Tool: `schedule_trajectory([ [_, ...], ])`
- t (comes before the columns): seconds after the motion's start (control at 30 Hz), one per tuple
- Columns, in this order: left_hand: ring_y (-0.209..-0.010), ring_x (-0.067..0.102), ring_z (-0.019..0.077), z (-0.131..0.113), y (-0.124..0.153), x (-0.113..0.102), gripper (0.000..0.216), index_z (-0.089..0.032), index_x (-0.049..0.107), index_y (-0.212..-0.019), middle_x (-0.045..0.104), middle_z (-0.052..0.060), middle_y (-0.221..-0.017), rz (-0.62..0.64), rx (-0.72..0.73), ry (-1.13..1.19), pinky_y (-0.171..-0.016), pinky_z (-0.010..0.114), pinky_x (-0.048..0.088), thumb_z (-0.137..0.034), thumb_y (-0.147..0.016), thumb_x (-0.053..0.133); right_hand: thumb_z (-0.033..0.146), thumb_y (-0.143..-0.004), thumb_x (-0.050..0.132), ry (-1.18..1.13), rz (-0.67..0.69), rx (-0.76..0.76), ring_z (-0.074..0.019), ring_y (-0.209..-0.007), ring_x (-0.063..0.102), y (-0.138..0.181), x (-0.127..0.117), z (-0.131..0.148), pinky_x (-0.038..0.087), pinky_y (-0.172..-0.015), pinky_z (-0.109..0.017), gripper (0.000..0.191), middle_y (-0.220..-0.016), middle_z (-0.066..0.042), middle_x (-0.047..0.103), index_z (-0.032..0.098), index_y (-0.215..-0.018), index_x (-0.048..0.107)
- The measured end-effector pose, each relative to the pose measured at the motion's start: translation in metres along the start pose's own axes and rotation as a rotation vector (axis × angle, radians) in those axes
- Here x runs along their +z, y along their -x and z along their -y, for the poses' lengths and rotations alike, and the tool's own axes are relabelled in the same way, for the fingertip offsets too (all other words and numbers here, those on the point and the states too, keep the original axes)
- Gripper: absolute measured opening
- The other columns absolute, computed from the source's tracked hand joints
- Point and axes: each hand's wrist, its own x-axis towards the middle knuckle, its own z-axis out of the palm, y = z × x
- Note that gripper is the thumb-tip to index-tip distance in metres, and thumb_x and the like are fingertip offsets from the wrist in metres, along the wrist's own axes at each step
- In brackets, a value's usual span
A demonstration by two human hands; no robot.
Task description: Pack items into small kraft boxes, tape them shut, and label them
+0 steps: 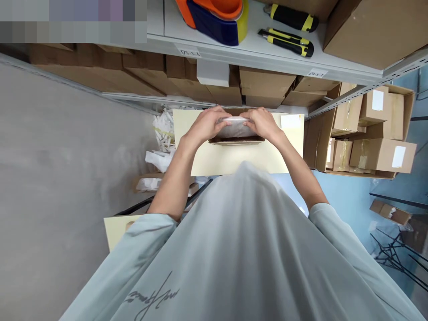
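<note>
A small cardboard box (237, 142) stands open on a cream table (220, 161). In its mouth sits a whitish package (236, 128), which looks wrapped in translucent plastic. My left hand (211, 121) grips the package's left end, thumb toward me and fingers at the far side. At the opposite end, my right hand (260, 121) pinches it in the same way. The package's lower part is hidden inside the box. To the right of my right hand, a white paper label (290, 121) lies on the table.
Above the table runs a metal shelf (254, 55) with a tape dispenser (217, 20) and two utility knives (290, 31). Cardboard boxes (267, 82) line the level below. On the right, a large carton (316, 140) holds several smaller boxes. White scraps (163, 131) lie at the left.
</note>
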Motion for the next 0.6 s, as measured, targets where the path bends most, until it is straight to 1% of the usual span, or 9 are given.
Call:
schedule_trajectory([
  [0.13,-0.115,0.073,0.0332,0.007,-0.009,0.028,0.034,-0.023,0.087,-0.13,0.078,0.011,-0.125,0.087,-0.014,-0.075,-0.107,0.044,0.057,-0.031,-0.106,0.064,0.023,-0.111,0.06,0.064,0.084,0.07,-0.04,-0.135,0.075,-0.001,0.016,-0.007,0.052,-0.12,-0.052,0.038,-0.138,-0.016,0.085,0.019,-0.141,0.083],
  [0.23,-0.12,0.074,0.0348,0.013,-0.016,0.048,0.037,-0.024,0.088,-0.131,0.079,0.012,-0.129,0.158,-0.053,-0.154,-0.105,0.044,0.058,-0.027,-0.104,0.063,0.014,-0.109,0.058,0.141,0.165,0.112,-0.0397,-0.136,0.076,-0.01,0.034,-0.007,0.052,-0.122,-0.051,0.039,-0.137,-0.023,0.085,0.012,-0.138,0.084],
  [0.33,-0.125,0.076,0.0366,0.016,-0.025,0.065,0.037,-0.024,0.088,-0.13,0.081,0.014,-0.134,0.254,-0.137,-0.267,-0.104,0.044,0.059,-0.025,-0.102,0.065,0.007,-0.106,0.057,0.188,0.255,0.173,-0.0393,-0.138,0.077,-0.026,0.054,-0.005,0.051,-0.125,-0.05,0.041,-0.14,-0.029,0.082,0.005,-0.138,0.084],
  [0.43,-0.127,0.077,0.039,0.014,-0.032,0.078,0.036,-0.02,0.089,-0.127,0.083,0.018,-0.133,0.36,-0.25,-0.353,-0.103,0.044,0.059,-0.023,-0.099,0.067,0.012,-0.108,0.06,0.186,0.3,0.251,-0.0399,-0.141,0.077,-0.04,0.072,-0.002,0.055,-0.121,-0.05,0.041,-0.141,-0.033,0.081,0.003,-0.141,0.082],
  [0.5,-0.125,0.078,0.0403,0.013,-0.035,0.084,0.034,-0.017,0.09,-0.124,0.084,0.021,-0.13,0.385,-0.31,-0.362,-0.103,0.046,0.06,-0.022,-0.099,0.067,0.018,-0.11,0.062,0.185,0.304,0.278,-0.0404,-0.141,0.078,-0.047,0.08,0.0,0.057,-0.119,-0.05,0.04,-0.14,-0.034,0.081,0.003,-0.142,0.081],
  [0.6,-0.124,0.079,0.0409,0.013,-0.032,0.086,0.035,-0.018,0.089,-0.126,0.085,0.021,-0.127,0.351,-0.34,-0.332,-0.106,0.049,0.06,-0.019,-0.099,0.066,0.02,-0.11,0.064,0.194,0.3,0.298,-0.0406,-0.139,0.079,-0.047,0.083,0.001,0.056,-0.121,-0.052,0.038,-0.137,-0.034,0.082,0.004,-0.14,0.082],
])
